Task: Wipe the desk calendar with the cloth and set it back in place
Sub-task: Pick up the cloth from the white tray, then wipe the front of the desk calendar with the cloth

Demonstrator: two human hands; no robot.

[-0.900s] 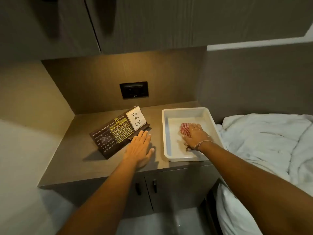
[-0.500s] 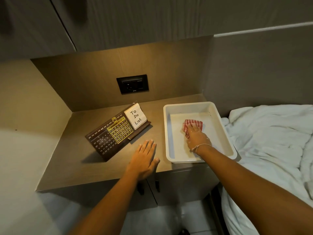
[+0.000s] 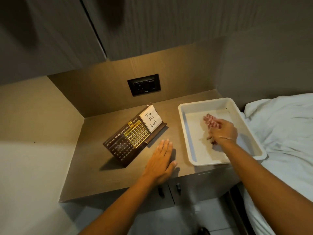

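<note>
Gripping nothing on the left: left hand point(image 3: 160, 162) flat and open, palm down on the desk top point(image 3: 94, 168), fingers together and pointing away, just beside the near right corner of the desk calendar point(image 3: 133, 137) but apart from it. Standing tilted on its own base toward the left-middle of the desk, dark with a gold date frame and a white note pad point(image 3: 151, 119) lettered "To Do List" at its far end; untouched as it stands. Further right, resting near the desk's right edge, a white tray point(image 3: 188, 133), with bedding point(image 3: 279, 133) beyond it. Closed in the tray over the red-and-white striped cloth point(image 3: 210, 120): right hand point(image 3: 223, 133), fingers curled round the bunched fabric, part of it sticking out past the knuckles; blurred, so cannot tell how firm the hold is. Judged as the fetching step: cloth being gathered, wiping not yet begun. Calls next for lifting the cloth clear of the tray wall and carrying it leftward to the calendar, with the free hand steadying or picking up the frame so the light stand neither slides nor tips under the rubbing.
</note>
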